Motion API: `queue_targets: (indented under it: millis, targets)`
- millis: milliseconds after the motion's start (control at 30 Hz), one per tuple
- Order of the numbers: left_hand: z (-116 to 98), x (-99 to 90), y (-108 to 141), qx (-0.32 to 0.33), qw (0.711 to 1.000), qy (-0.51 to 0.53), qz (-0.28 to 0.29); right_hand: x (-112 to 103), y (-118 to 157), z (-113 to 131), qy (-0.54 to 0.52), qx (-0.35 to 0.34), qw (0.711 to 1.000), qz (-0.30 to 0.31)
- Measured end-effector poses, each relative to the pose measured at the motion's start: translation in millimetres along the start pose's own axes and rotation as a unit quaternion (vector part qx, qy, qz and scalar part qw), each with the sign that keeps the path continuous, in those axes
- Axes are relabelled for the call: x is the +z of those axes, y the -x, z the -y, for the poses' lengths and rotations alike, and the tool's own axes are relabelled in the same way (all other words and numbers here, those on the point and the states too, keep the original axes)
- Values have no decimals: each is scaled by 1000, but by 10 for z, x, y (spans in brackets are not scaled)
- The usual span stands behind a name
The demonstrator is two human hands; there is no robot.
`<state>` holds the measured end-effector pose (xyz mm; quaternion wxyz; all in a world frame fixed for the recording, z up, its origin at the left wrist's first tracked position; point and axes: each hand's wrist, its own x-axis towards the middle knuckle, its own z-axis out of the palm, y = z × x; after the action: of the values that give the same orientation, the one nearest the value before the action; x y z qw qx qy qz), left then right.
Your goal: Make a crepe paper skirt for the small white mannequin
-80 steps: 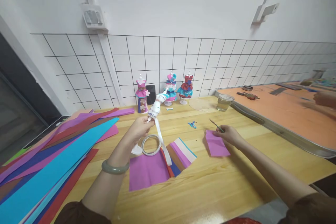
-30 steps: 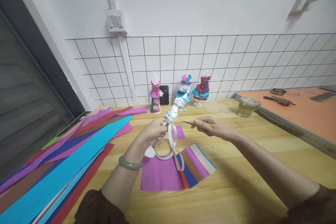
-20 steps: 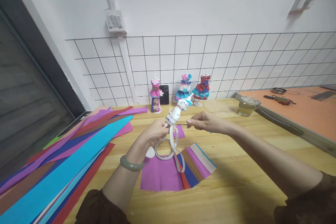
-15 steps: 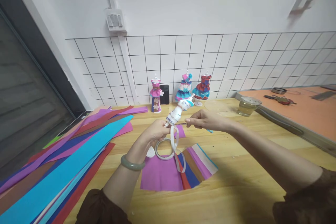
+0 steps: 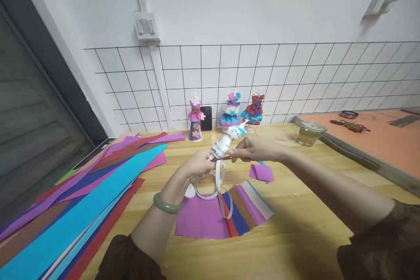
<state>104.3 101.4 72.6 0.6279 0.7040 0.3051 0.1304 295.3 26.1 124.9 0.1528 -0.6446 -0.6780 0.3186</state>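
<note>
Left hand (image 5: 198, 166) closed round the lower end of a white-wrapped mini dress form (image 5: 225, 142), held up off the wooden table (image 5: 305, 232) and tilted, top end leaning right. Right hand (image 5: 247, 149) pinching tweezers (image 5: 229, 157), tips at the form's lower end by the top of a white tape strip (image 5: 218, 179) — can't tell if the tips grip it. Strip hangs in a loop over the colored paper. Tape roll (image 5: 206, 197) lies flat under the left hand, overlapping a purple paper sheet (image 5: 201, 218); white base (image 5: 190, 191) just beside it, partly hidden. Striped paper fan (image 5: 251, 208) right of the sheet, small purple paper pieces (image 5: 261, 173) below the right wrist. Behind — three dressed mini mannequins (image 5: 196, 116), black phone (image 5: 206, 119) next to the leftmost. Long paper strips (image 5: 98, 197) at left, lidded glass jar (image 5: 308, 134) at right.
</note>
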Motion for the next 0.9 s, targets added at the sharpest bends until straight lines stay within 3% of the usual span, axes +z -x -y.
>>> queue_targets:
  millis: [667,900]
  targets:
    - [39,11,-25,4,1000,4,22,60,-60,-24,20,-32,999,-33]
    - [86,-23,-48,0,1000,21,-12,100,-40,-30,52,-53,995,-73]
